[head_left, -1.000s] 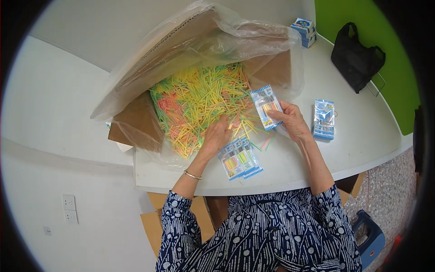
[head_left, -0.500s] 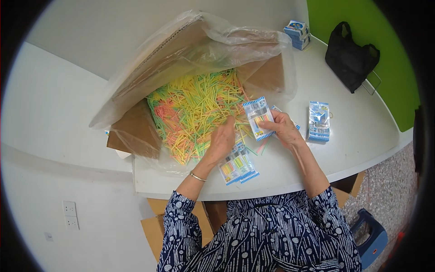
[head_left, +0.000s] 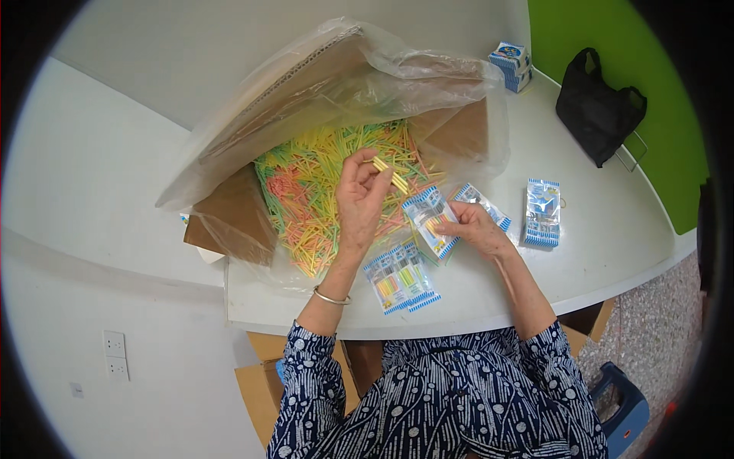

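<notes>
Between the thumb and fingers of my left hand [head_left: 358, 206] is a small bunch of thin yellow sticks [head_left: 391, 176], raised over the box. Below it lies a heap of short thin sticks [head_left: 306, 191] in yellow, green and pink, filling a plastic-lined cardboard box [head_left: 451, 134]. My right hand [head_left: 480, 229] grips a small clear packet [head_left: 430, 220] with blue-striped ends, thumb on its front; coloured sticks show inside. Another blue-striped packet [head_left: 482, 200] lies just behind that hand. Nearer me, a few overlapping packets with sticks in them [head_left: 401, 277] rest on the white table.
A stack of blue-striped packets [head_left: 542, 214] is on the table [head_left: 596, 252] to the right. Farther back stand more packets [head_left: 511, 67] and a black bag [head_left: 600, 111]. Below the table are open cardboard boxes [head_left: 264, 382] and a blue stool [head_left: 627, 405].
My left hand has risen from the heap, moving away from me, and now shows yellow sticks in its fingers. The packet in my right hand has shifted slightly nearer me and tilted.
</notes>
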The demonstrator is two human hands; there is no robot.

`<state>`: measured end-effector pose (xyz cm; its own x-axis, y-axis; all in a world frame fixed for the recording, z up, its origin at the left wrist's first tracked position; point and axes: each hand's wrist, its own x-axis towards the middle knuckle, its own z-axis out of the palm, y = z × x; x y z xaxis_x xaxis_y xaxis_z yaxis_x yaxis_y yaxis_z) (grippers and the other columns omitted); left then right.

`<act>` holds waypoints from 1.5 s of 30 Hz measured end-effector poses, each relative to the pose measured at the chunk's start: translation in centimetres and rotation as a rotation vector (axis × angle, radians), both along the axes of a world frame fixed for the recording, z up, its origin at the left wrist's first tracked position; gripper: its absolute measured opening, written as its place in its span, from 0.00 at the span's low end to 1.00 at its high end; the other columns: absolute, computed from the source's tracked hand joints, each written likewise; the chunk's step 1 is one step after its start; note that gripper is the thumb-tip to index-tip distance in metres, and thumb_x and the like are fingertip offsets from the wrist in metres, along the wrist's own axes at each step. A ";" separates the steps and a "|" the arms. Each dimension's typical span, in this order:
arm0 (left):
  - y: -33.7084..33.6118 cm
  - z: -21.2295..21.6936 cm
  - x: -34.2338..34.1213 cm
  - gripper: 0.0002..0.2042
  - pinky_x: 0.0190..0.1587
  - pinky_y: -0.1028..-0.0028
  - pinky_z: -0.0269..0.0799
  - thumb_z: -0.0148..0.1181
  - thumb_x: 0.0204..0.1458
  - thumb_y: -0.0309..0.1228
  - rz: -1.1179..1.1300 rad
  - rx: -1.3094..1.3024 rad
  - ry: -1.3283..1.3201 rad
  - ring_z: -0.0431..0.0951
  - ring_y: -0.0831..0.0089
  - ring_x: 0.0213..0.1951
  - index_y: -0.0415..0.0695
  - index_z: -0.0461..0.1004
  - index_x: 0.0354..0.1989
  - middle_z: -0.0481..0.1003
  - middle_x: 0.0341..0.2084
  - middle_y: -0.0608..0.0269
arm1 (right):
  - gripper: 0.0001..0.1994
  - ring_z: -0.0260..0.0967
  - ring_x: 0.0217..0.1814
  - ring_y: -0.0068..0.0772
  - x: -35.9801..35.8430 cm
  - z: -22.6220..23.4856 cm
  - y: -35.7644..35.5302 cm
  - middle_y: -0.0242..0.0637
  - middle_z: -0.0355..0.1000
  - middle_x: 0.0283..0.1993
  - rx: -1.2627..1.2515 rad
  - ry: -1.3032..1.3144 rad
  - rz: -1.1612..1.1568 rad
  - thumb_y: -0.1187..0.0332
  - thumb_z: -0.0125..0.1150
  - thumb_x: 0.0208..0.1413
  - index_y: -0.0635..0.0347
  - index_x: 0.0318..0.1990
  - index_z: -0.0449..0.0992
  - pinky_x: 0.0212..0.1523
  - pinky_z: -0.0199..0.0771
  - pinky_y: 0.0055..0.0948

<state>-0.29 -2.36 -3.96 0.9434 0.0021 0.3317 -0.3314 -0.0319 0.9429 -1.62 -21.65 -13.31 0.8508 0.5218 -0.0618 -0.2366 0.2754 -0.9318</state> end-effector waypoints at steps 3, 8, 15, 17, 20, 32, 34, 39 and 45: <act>0.0 -0.6 -0.6 0.15 0.34 0.83 0.72 0.54 0.54 0.20 0.000 0.037 -0.006 0.71 0.84 0.30 0.37 0.62 0.50 0.71 0.27 0.67 | 0.15 0.71 0.37 0.13 -0.1 0.3 0.2 0.30 0.76 0.39 -0.030 -0.014 0.041 0.70 0.63 0.52 0.65 0.47 0.75 0.39 0.70 0.15; -0.5 -0.6 -1.3 0.14 0.34 0.83 0.72 0.54 0.54 0.20 -0.029 0.040 0.015 0.72 0.85 0.31 0.37 0.62 0.49 0.71 0.29 0.67 | 0.16 0.71 0.41 0.16 -0.1 0.2 0.1 0.31 0.76 0.42 -0.008 0.009 0.088 0.73 0.62 0.51 0.65 0.48 0.73 0.45 0.70 0.17; -0.6 -1.3 -2.4 0.11 0.32 0.85 0.66 0.54 0.55 0.22 -0.074 0.093 0.025 0.71 0.86 0.29 0.38 0.65 0.46 0.74 0.31 0.66 | 0.16 0.71 0.37 0.14 -0.2 0.4 0.3 0.30 0.76 0.39 0.046 0.000 0.078 0.70 0.63 0.52 0.66 0.48 0.73 0.39 0.70 0.15; -0.3 -1.3 -2.7 0.10 0.35 0.85 0.67 0.55 0.55 0.23 -0.098 0.074 0.116 0.71 0.86 0.31 0.38 0.67 0.45 0.74 0.31 0.67 | 0.16 0.71 0.37 0.14 -0.1 -0.1 0.3 0.30 0.76 0.39 0.041 0.001 0.080 0.70 0.63 0.52 0.66 0.47 0.73 0.39 0.70 0.15; -0.1 -1.2 -2.9 0.08 0.37 0.85 0.67 0.55 0.56 0.25 -0.110 0.097 0.230 0.71 0.86 0.33 0.38 0.70 0.42 0.75 0.30 0.69 | 0.15 0.71 0.37 0.14 0.0 -0.1 0.3 0.30 0.76 0.38 0.038 -0.002 0.079 0.69 0.63 0.52 0.66 0.47 0.74 0.39 0.70 0.15; -0.1 -2.9 -2.9 0.10 0.42 0.78 0.67 0.57 0.54 0.29 -0.121 0.450 0.110 0.71 0.78 0.40 0.36 0.71 0.42 0.72 0.39 0.64 | 0.16 0.70 0.37 0.13 -0.4 0.3 0.5 0.30 0.76 0.39 0.074 0.017 0.103 0.69 0.60 0.55 0.67 0.49 0.73 0.38 0.69 0.14; -0.4 -2.8 -3.4 0.12 0.42 0.75 0.67 0.58 0.52 0.27 -0.152 0.370 0.279 0.72 0.73 0.40 0.36 0.69 0.42 0.73 0.37 0.61 | 0.15 0.70 0.37 0.13 -0.5 0.1 0.7 0.30 0.75 0.38 0.054 -0.002 0.114 0.69 0.60 0.56 0.66 0.49 0.73 0.38 0.69 0.14; 0.2 -2.9 -4.3 0.19 0.42 0.80 0.68 0.61 0.50 0.23 -0.193 0.199 0.324 0.71 0.81 0.38 0.41 0.60 0.48 0.73 0.38 0.63 | 0.13 0.68 0.35 0.12 -1.0 0.3 1.2 0.28 0.75 0.36 0.006 -0.079 0.164 0.69 0.60 0.55 0.66 0.45 0.74 0.35 0.66 0.15; 4.8 -3.4 -6.8 0.17 0.45 0.80 0.68 0.61 0.49 0.23 -0.211 0.361 0.492 0.71 0.82 0.41 0.41 0.64 0.48 0.72 0.41 0.64 | 0.16 0.68 0.38 0.34 -0.1 1.2 -2.3 0.41 0.72 0.37 -0.653 -0.525 -0.379 0.70 0.66 0.46 0.67 0.41 0.73 0.40 0.68 0.33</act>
